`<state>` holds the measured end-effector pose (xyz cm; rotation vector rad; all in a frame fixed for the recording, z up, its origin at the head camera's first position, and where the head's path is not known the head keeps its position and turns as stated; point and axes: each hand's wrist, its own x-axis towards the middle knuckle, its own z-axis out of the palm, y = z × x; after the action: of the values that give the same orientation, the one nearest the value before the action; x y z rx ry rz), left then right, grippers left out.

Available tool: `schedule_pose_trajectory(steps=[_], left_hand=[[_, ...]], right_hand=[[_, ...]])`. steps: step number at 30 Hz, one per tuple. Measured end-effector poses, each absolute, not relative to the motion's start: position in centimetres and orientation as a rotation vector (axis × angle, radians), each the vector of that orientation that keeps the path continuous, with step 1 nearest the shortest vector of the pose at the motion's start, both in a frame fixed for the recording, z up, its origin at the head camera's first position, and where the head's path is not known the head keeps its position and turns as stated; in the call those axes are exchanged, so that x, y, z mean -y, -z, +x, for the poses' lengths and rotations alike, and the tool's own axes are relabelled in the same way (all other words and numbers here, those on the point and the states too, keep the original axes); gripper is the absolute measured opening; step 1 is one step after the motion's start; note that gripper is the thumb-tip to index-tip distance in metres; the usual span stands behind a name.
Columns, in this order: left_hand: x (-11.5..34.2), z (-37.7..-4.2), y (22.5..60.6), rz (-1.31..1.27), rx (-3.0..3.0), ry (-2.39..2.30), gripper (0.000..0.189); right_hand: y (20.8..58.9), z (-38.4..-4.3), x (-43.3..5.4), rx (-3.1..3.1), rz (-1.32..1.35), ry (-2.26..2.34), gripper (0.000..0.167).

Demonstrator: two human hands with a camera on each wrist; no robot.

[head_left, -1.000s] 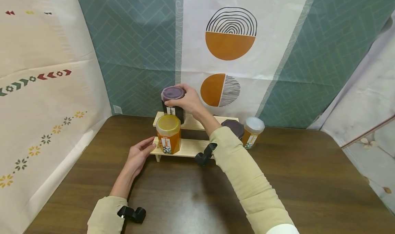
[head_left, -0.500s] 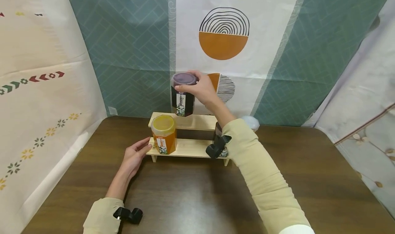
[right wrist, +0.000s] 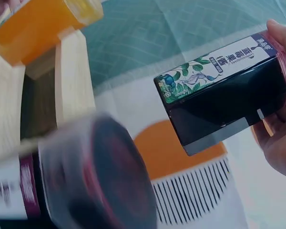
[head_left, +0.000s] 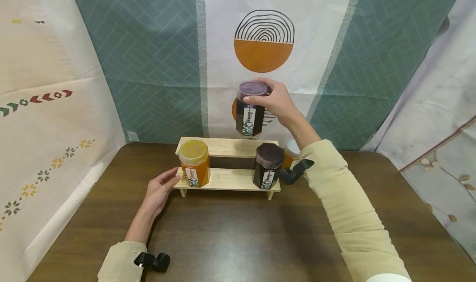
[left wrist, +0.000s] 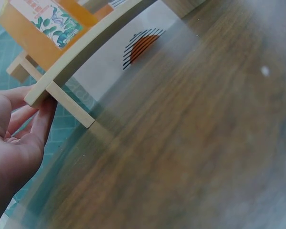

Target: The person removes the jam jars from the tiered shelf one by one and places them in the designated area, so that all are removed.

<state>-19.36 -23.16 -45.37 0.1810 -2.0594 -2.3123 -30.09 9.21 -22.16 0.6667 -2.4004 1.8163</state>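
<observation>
My right hand (head_left: pixel 277 101) grips a dark jar with a purple lid (head_left: pixel 250 115) near its top, holding it in the air above the shelf's upper tier. In the right wrist view the jar's white label with leaves (right wrist: pixel 214 67) shows. My left hand (head_left: pixel 158 193) pinches the left end of the two-tier wooden shelf (head_left: pixel 230 178), thumb on top and fingers under the lower board, as the left wrist view shows beside the shelf's leg (left wrist: pixel 69 104). An orange jar with a yellow lid (head_left: pixel 195 166) stands on the lower tier's left end. Another dark jar (head_left: pixel 267 168) stands on its right end.
An orange jar with a white lid (head_left: pixel 291 151) stands behind the shelf's right end, partly hidden by the right sleeve. The brown wooden table (head_left: pixel 230 236) stretches in front of the shelf. A patterned cloth backdrop (head_left: pixel 160 67) hangs close behind.
My right hand has lifted the purple-lidded jar off the upper tier's left end and carried it up and to the right. My left hand stays at the shelf's end.
</observation>
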Motion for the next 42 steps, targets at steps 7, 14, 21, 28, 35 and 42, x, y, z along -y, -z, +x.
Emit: schedule_pose_trajectory(steps=[7,14,21,28,35,42], left_hand=[[23.5,-19.2,45.4,0.197,2.095,2.291,0.054],[23.6,-18.9,45.3,0.207,2.113,2.280,0.054],[23.4,-19.0,45.5,0.210,2.092,2.294,0.054],[23.2,-19.1,45.6,0.225,2.048,2.320,0.054],[22.8,-19.2,45.6,0.209,2.035,2.343,0.055],[22.7,-19.3,45.4,0.209,2.025,2.347,0.055]], right_hand=[[22.1,-29.9,-12.9,2.433,0.690,-1.768,0.052],[23.0,-29.8,-16.7,2.464,0.711,-1.789,0.050],[23.4,-29.4,-21.3,2.465,0.710,-1.831,0.048],[24.0,-29.0,-25.2,2.515,0.646,-1.826,0.047],[25.3,-28.7,-28.7,2.548,0.640,-1.844,0.047],[27.4,-28.8,-31.3,2.609,0.619,-1.764,0.051]])
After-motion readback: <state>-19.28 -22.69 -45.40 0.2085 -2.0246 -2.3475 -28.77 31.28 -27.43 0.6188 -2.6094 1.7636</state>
